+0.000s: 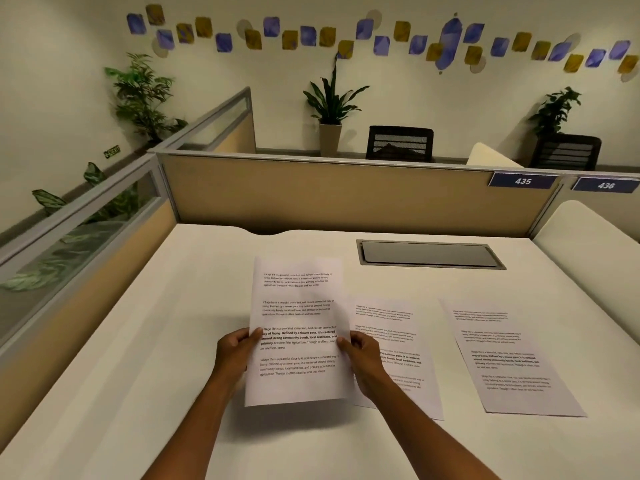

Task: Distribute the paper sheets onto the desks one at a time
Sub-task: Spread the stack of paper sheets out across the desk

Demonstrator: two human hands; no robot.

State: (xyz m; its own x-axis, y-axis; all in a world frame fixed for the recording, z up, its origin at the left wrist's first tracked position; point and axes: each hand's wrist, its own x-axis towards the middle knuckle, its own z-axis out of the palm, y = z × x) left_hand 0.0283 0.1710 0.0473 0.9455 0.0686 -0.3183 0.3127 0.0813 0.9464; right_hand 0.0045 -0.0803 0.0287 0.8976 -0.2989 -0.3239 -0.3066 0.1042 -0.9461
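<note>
I have a printed sheet (299,327) held over the desk (145,341), my left hand (237,349) pinching its left edge with the thumb on top, and my right hand (360,355) pinching its right edge the same way. Two more sheets lie flat on the desk to the right: the middle sheet (391,327), partly under my right hand, and the far sheet (505,355) beside it, apart. Behind them a cable tray (429,254) is set into the desktop, lid closed. Labels 435 (523,181) and 436 (605,185) sit on the partition (329,195).
</note>
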